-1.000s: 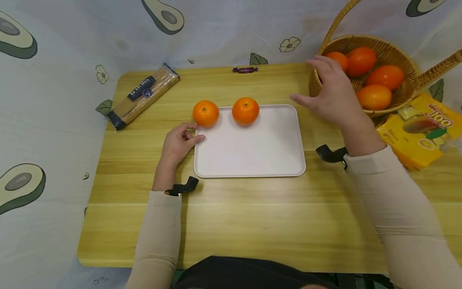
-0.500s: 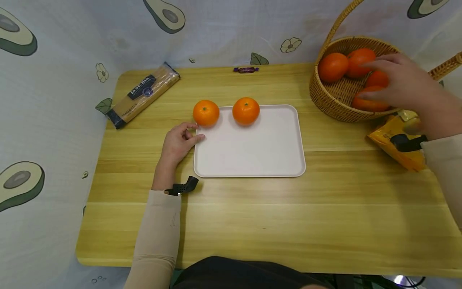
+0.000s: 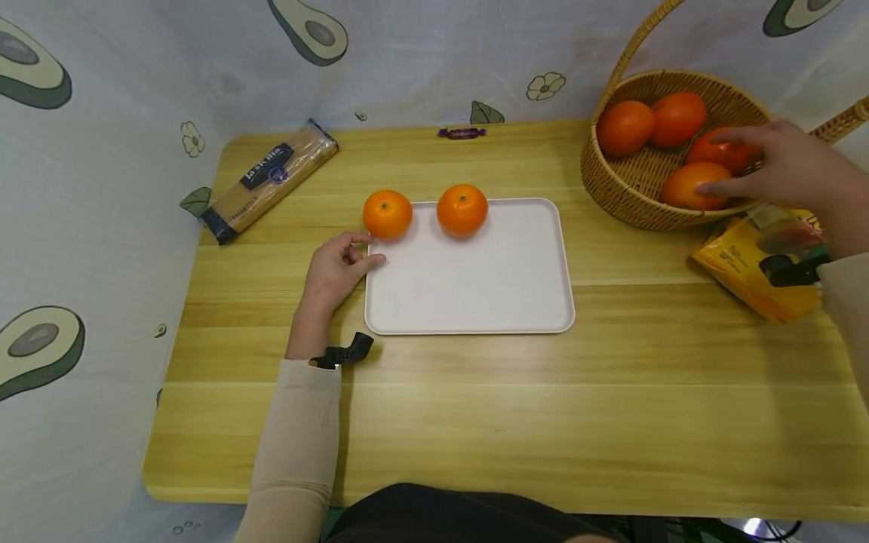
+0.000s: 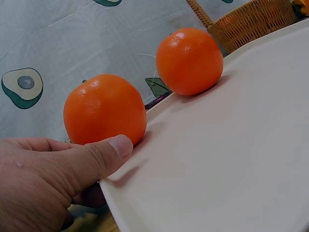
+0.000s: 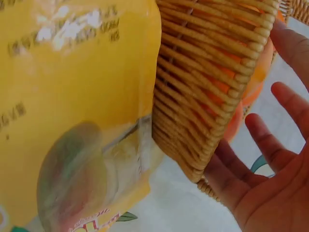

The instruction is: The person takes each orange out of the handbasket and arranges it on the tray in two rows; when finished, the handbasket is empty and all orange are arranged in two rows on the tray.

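Left hand (image 3: 334, 273) sat at the tray's left edge, near its upper left corner: thumb over the rim, other fingers bent, thumb and forefinger tips apart. Couldn't tell if they actually clamped the rim; the left wrist view showed a shadow below the thumb. Probably parked there to steady the tray (image 3: 468, 290), mid-frame on the wooden table (image 3: 489, 430)

Left orange (image 3: 388, 214) was in the tray's upper left corner, right by that thumb. Right orange (image 3: 462, 210) was further along the same far rim, the two well apart. Looked like a deliberate row, stem side up

Right hand (image 3: 790, 170) was over the right side of the basket (image 3: 627, 197), upper right of frame, fingers spread apart. Thumb tip over the near fruit (image 3: 694, 186), forefinger over the back fruit (image 3: 723, 153); contact unclear. Spread presumably suited round fruit. Two more, the left fruit (image 3: 625, 127) and middle fruit (image 3: 680, 119), lay at the basket's far side, held in by the wall

Yellow bag (image 3: 753, 268) lay just below the basket, partly behind the right wrist. Pasta pack (image 3: 271, 181) lay slanted upper left, candy (image 3: 462, 133) at the top edge, both well out of the hands' way
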Demonstrator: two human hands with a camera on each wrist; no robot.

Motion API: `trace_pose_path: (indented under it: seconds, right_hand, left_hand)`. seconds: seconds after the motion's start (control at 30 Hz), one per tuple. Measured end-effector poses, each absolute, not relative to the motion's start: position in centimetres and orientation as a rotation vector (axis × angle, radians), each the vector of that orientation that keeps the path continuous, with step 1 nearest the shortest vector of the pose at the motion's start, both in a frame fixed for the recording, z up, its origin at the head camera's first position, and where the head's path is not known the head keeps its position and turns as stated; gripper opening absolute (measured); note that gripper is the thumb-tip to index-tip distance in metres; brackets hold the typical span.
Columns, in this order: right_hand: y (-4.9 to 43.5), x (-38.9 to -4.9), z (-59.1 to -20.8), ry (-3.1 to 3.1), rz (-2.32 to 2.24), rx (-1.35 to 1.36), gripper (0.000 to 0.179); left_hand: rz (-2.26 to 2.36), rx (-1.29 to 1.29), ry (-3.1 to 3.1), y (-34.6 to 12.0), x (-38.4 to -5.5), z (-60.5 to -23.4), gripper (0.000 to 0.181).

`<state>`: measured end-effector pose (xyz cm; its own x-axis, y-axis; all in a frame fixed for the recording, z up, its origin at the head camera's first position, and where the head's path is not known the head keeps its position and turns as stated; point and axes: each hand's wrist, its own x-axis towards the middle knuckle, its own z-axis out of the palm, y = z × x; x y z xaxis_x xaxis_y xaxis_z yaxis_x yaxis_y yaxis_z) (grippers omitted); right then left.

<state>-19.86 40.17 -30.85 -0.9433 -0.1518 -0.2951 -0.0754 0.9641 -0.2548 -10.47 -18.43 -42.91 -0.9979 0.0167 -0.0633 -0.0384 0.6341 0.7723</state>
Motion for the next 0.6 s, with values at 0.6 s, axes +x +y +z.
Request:
trace_pose_path:
  seconds: [0.6]
  right_hand:
    - [39.5,-19.4,-32.5,2.708,-0.547,-0.115,0.089]
  left_hand:
    - [1.301,-0.01,2.802,-18.4,-10.4,-43.0,0.037]
